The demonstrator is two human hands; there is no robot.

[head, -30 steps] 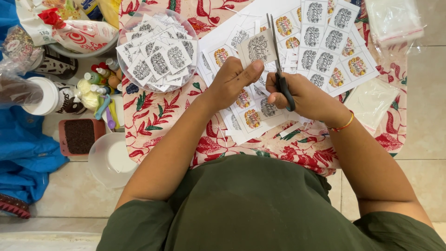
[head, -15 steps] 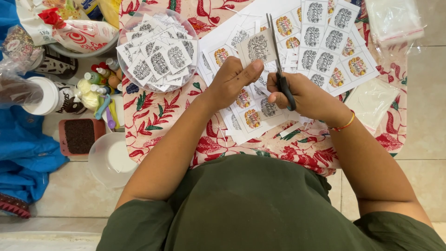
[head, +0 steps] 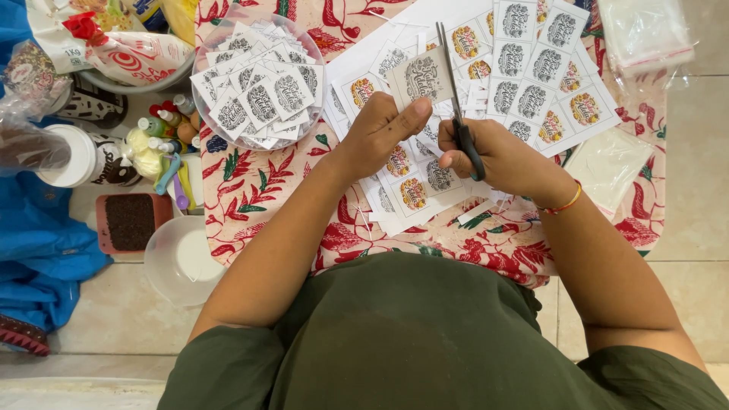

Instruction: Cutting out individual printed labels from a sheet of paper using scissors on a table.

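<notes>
1. Nearest the camera: the person's torso in a dark green top, both forearms reaching forward over a cloth (head: 250, 182) printed with red flowers and leaves, which covers the desk.
2. Left hand (head: 380, 133): closed, thumb and fingers pinched on a small printed label (head: 421, 76) held above the cloth. The label shows a dark design on a pale ground.
3. Right hand (head: 497, 156): closed, fingers through the dark handles of a pair of scissors (head: 458, 99). A thin red and gold bracelet (head: 566, 203) circles that wrist.
4. Scissors: blades point away from the person and run along the right edge of the held label, touching or just beside it. Whether the blades are parted cannot be told.
5. Under and just beyond both hands: uncut sheets of labels (head: 547, 68) in rows, some dark, some orange and yellow, lying flat on the cloth. Narrow paper offcuts (head: 474, 212) lie near the right wrist.
6. Left of the hands, further off: a clear round bowl (head: 254, 83) heaped with cut single labels.
7. Far right corner: a clear plastic bag (head: 645, 34) resting on the cloth edge.
8. Off the cloth, at the left on the tiled floor: a clear plastic cup (head: 178, 258), a small brown tray (head: 129, 220), several small bottles (head: 163, 125) and blue fabric (head: 38, 235).
</notes>
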